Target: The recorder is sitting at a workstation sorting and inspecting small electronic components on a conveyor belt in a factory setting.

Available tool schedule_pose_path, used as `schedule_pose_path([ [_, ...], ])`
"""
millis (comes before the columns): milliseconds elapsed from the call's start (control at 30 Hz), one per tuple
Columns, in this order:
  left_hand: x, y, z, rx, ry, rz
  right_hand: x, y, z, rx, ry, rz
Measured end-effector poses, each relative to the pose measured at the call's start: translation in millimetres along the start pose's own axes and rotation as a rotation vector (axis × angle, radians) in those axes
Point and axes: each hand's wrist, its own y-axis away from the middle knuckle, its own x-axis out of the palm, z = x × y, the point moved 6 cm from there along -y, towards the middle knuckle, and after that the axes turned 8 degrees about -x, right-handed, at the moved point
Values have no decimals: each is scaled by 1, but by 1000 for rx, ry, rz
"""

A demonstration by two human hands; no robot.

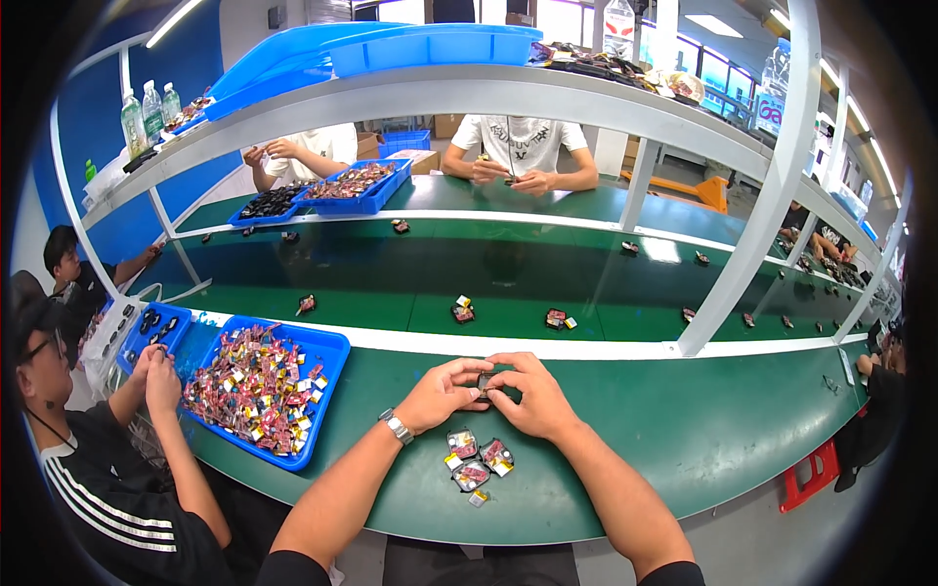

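Here, left hand and right hand both pinch small dark part, fingers curled.

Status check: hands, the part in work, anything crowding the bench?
Left hand and right hand both pinching one small dark part. Three small packets on the green bench just below. Blue tray to the left, clear of hands.

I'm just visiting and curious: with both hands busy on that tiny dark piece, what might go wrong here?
The small dark part is pinched only by the fingertips of the left hand and right hand, so it might slip onto the green table. The little packets lie close under the wrists and near the table's front edge, so a forearm could perhaps sweep them off.
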Motion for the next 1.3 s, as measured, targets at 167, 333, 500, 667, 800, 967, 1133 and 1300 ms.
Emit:
schedule_pose_path([
  [167, -1, 0, 1, -19, -18, -33, 1, 1, 5, -52, -148, 55],
  [333, -8, -3, 8, -33, 59, -50, 1, 2, 4, -32, -105, -22],
  [500, -6, -4, 9, -49, 41, -52, 3, 3, 3, 9, -39, -71],
  [667, -6, -4, 9, -26, 27, -53, 6, 3, 2, -36, -40, -102],
  [800, -6, -4, 9, -25, 33, -55, 7, 3, 2, -34, -24, -107],
  [967, -9, -6, 13, -29, 45, -54, 10, 5, 4, -38, -39, -125],
  [1133, -10, -5, 13, -17, 31, -60, 10, 4, 4, -22, -39, -122],
  [1300, -8, -5, 11, -35, 59, -81, 13, 6, 0, 24, -65, -121],
])
